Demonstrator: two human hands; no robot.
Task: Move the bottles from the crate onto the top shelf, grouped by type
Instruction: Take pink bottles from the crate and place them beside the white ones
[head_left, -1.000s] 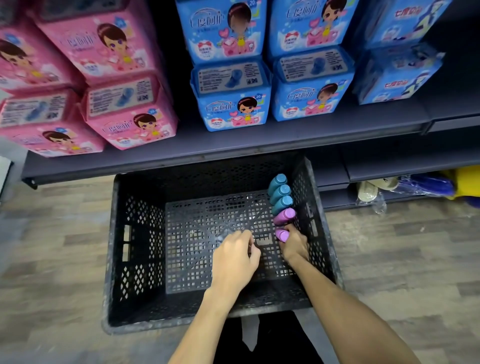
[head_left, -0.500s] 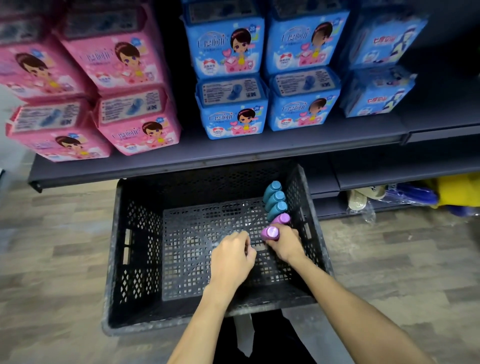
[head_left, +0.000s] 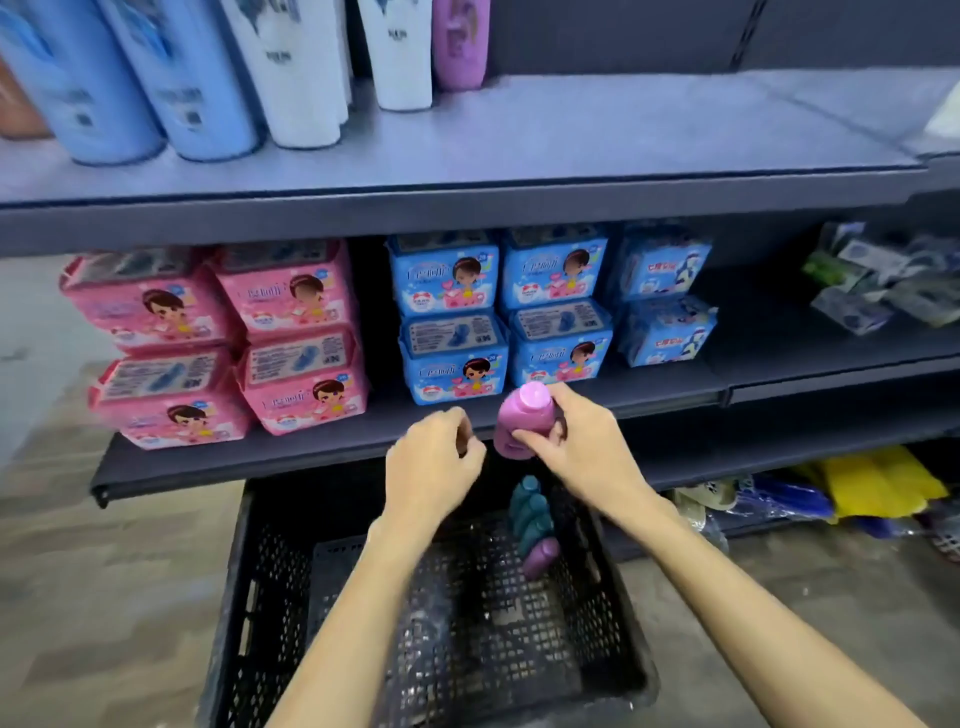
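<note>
Dark grey shelving (head_left: 234, 460) lines the far side of an aisle with a wood-look floor (head_left: 104, 597). Tall bottles (head_left: 202, 78) stand far left on the top shelf (head_left: 623, 130), with packs (head_left: 301, 332) one level below. Teal bottles (head_left: 527, 512) and a purple bottle (head_left: 540, 558) sit against the right wall of the near black crate (head_left: 244, 623). Above it, the right hand (head_left: 587, 447) grips a pink bottle (head_left: 524, 421). The left hand (head_left: 431, 462) curls its fingers on nothing.

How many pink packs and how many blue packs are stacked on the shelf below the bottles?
Pink packs: 4
Blue packs: 6
Total: 10
</note>
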